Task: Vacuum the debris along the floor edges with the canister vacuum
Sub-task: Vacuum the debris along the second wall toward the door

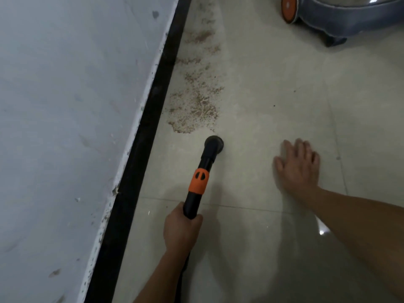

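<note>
We judge the work partly done: the floor (251, 248) near us looks clean; debris (196, 106) lies along the black skirting (150, 119), just ahead of the nozzle (214, 143). Our left hand (182, 228) has its fingers curled round the wand (197, 182); our right hand (299, 167) is spread flat on the floor; the canister vacuum (349, 16) stands beyond, beside the trail.

Scuffed grey-white wall (65, 106) at left — black skirting (150, 110) along base; pale glossy floor tiles (284, 95), light glint (323, 231) lower right.
</note>
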Action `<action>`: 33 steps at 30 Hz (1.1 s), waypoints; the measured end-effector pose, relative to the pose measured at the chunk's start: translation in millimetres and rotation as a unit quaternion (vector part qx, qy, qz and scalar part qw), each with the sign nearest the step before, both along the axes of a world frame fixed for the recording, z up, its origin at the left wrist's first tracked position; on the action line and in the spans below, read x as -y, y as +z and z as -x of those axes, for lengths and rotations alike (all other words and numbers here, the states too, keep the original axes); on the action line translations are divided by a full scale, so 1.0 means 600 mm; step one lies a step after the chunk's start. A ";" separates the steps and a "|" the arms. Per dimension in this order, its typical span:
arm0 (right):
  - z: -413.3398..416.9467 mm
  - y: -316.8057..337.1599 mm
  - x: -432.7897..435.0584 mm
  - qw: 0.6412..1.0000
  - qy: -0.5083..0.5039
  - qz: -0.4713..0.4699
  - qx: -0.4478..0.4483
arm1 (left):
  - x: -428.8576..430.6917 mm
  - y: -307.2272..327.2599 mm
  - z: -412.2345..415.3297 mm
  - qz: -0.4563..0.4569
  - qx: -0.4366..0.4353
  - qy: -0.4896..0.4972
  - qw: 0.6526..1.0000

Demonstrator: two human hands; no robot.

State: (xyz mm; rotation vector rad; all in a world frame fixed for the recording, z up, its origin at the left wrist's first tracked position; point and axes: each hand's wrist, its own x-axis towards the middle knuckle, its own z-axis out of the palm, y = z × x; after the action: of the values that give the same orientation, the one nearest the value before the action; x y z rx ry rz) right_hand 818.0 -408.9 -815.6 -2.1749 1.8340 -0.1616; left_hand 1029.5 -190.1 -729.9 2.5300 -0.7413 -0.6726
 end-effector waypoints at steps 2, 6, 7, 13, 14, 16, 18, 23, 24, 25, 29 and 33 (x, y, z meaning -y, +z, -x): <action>0.010 -0.011 0.001 1.000 0.009 0.010 -0.006 | 0.056 -0.007 -0.005 -0.001 0.056 -0.028 0.998; 0.010 -0.021 -0.005 1.000 0.009 0.019 -0.011 | 0.146 -0.010 -0.050 -0.034 0.139 0.009 0.990; 0.009 -0.022 -0.004 1.000 0.010 0.015 -0.015 | 0.152 -0.009 -0.064 -0.039 0.144 0.038 0.988; 0.012 -0.024 0.002 1.000 0.012 0.007 -0.021 | 0.136 -0.001 -0.004 -0.058 0.123 -0.018 0.991; 0.013 -0.023 0.002 1.000 0.014 0.006 -0.020 | 0.136 0.002 0.017 -0.068 0.118 -0.046 0.990; 0.013 -0.020 0.003 1.000 0.016 0.002 -0.016 | 0.144 0.008 0.041 -0.082 0.115 -0.078 0.987; 0.011 -0.020 0.002 1.000 0.017 0.001 -0.012 | 0.162 0.020 0.029 -0.092 0.119 -0.070 0.986; 0.009 -0.015 0.006 1.000 0.022 -0.009 -0.014 | 0.222 0.041 -0.045 -0.082 0.127 0.012 0.989; 0.011 -0.014 0.005 1.000 0.024 -0.011 -0.017 | 0.230 0.040 -0.043 -0.073 0.112 0.006 0.991; 0.011 -0.013 0.004 0.999 0.024 -0.013 -0.019 | 0.237 0.036 -0.037 -0.065 0.091 -0.010 0.994; 0.010 -0.009 0.004 1.000 0.018 -0.001 -0.023 | 0.243 0.022 -0.035 -0.044 0.030 -0.028 0.998; 0.011 -0.014 0.006 1.000 0.017 0.009 -0.019 | 0.230 0.017 -0.106 -0.030 0.009 0.064 0.997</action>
State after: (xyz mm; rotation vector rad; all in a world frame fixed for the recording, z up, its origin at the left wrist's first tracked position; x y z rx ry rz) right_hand 811.6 -412.8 -824.2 -2.2343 1.8206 -0.1300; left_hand 1093.3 -328.3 -719.5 2.6148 -0.5663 -0.6391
